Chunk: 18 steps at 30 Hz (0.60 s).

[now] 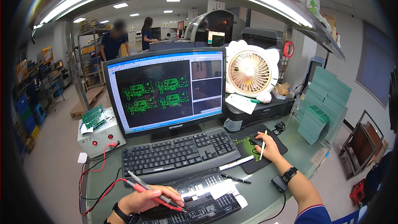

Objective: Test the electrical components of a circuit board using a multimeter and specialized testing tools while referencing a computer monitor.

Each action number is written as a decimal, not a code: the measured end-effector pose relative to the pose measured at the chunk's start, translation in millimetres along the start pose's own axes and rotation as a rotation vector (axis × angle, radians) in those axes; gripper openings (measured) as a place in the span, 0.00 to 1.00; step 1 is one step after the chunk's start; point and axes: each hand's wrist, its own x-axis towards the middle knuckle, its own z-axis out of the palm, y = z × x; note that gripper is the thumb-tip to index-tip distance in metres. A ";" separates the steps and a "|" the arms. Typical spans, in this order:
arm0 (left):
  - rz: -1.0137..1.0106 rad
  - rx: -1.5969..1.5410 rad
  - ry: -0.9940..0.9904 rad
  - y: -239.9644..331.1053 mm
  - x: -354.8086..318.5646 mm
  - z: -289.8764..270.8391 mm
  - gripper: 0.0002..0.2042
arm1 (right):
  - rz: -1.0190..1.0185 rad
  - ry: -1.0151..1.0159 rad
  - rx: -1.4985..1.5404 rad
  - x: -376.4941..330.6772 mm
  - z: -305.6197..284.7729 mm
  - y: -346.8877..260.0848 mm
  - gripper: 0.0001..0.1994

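Observation:
My left hand (143, 201) grips two test probes (154, 191), one red and one grey, with their tips resting on a black circuit panel (198, 201) at the desk's front edge. A red lead (99, 191) runs from the probes toward a white tester box (99, 137). My right hand (267, 148) rests on a black mouse (256, 140) on a dark mouse pad (248, 143) and also holds a thin yellow-white pen (263, 146) between its fingers. A black watch sits on each wrist.
A black keyboard (178, 154) lies before a monitor (166, 91) showing green board layouts. A white marker (235, 163) and black pen (235, 178) lie between keyboard and panel. A white fan (250, 72) stands on a printer; stacked green boards (323, 103) fill the right. Two people stand far back.

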 end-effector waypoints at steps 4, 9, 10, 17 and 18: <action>-0.011 0.001 0.005 -0.7 -0.5 0.5 0.24 | 0.007 0.003 -0.011 -1.4 -2.1 -5.0 0.19; -0.006 0.009 -0.002 0.1 -0.3 1.3 0.23 | 0.005 0.006 -0.011 -2.1 -0.6 -2.6 0.19; -0.006 0.007 -0.004 0.5 -0.4 1.4 0.23 | 0.015 -0.001 -0.004 -2.0 -0.4 -2.6 0.19; 0.008 0.008 -0.001 -2.1 -2.7 -0.8 0.23 | -0.003 0.000 -0.016 -2.5 0.4 -1.0 0.21; 0.008 0.009 0.006 -3.9 -4.0 -1.4 0.23 | -0.001 0.017 -0.010 -2.3 0.8 -2.6 0.22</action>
